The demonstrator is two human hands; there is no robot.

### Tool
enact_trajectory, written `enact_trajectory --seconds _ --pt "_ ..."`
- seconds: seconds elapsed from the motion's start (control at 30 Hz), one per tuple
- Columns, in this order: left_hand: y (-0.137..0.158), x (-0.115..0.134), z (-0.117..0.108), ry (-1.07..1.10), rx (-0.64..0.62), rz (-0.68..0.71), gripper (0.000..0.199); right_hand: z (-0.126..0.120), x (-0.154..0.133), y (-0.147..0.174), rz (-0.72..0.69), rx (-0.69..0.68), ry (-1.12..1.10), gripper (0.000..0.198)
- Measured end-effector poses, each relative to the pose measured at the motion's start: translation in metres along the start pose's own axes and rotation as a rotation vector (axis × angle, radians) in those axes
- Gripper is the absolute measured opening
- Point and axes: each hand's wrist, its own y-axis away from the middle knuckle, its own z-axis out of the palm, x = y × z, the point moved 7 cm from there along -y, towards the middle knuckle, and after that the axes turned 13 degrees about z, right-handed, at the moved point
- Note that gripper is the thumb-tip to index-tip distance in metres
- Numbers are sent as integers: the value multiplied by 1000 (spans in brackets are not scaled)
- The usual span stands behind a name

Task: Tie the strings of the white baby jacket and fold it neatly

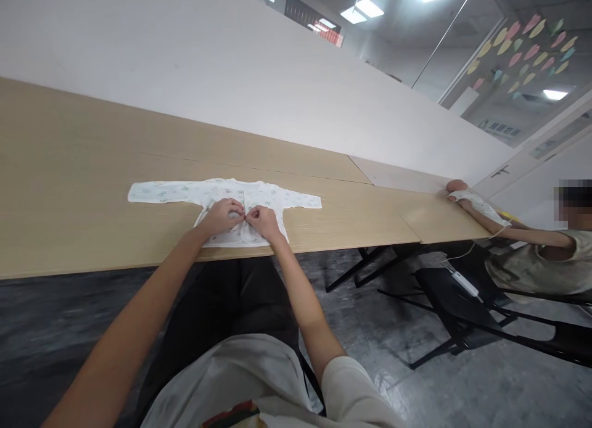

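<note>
A small white baby shirt (222,189) with a faint print lies flat on the wooden table, both sleeves spread out to the sides. Its lower hem lies close to the table's front edge. My left hand (225,214) is on the shirt's front, thumb and fingers pinched at the middle opening. Close against it, my right hand (262,222) pinches the same front edge from the other side. The fingertips of both hands nearly meet there. Any fastener between them is too small to make out.
The long wooden table (83,230) runs along a white partition (185,64). At the far right a person (546,249) handles a doll (476,203) in white clothing. A black folding chair (453,298) with a white power strip (464,283) stands right of me.
</note>
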Motion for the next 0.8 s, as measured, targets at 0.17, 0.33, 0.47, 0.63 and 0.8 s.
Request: enact_trajectory --seconds 0.17,0.33,0.47,0.63,0.8 --pt "-1 2 0 2 44 37 30 -3 -3 4 -50 25 27 10" --pt "1 3 -2 20 84 46 33 -4 -7 5 -92 33 80 13" --pt "1 3 -1 36 93 72 33 -4 -9 6 -81 3 106 16" --pt "0 2 0 39 87 76 32 -4 -10 8 -83 -17 68 21" --pt "0 4 -1 57 99 56 32 -5 -9 9 -97 -19 33 22"
